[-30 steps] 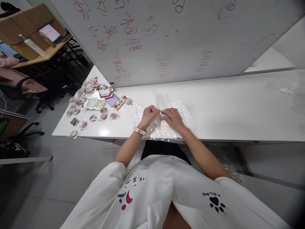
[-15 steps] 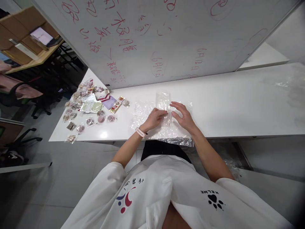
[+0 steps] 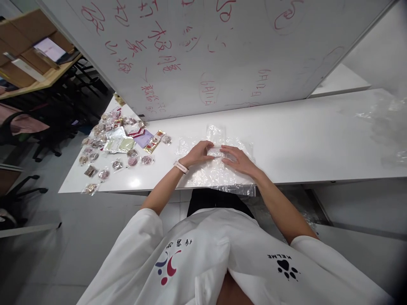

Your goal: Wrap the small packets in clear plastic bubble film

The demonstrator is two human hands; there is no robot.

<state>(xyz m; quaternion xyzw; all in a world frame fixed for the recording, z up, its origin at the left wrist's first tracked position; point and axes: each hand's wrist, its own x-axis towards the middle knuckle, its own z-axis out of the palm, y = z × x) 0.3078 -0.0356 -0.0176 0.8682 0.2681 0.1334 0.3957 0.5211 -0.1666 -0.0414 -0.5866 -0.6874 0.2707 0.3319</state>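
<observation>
A small clear plastic bag (image 3: 216, 134) lies on a larger sheet of clear bubble wrap (image 3: 206, 173) that reaches over the table's front edge. My left hand (image 3: 199, 153), with a pale watch band on the wrist, is at the bag's left side, fingers curled and thumb below them. Across from it, my right hand (image 3: 237, 159) holds the right side in the same way. The fingertips of both hands meet the clear plastic along a pale crosswise fold. What the bag contains, if anything, cannot be made out.
To the left, several small wrapped discs (image 3: 146, 159), a gold-and-red packet (image 3: 154, 141) and a pale green pouch (image 3: 119, 145) lie on the white table (image 3: 286, 144). A whiteboard (image 3: 190, 63) with red writing stands behind. More clear plastic (image 3: 381, 131) lies at far right.
My left hand has turned and spread its thumb from its fingers. My right hand has come down and inward onto the bag, and a crosswise fold now shows between the hands.
</observation>
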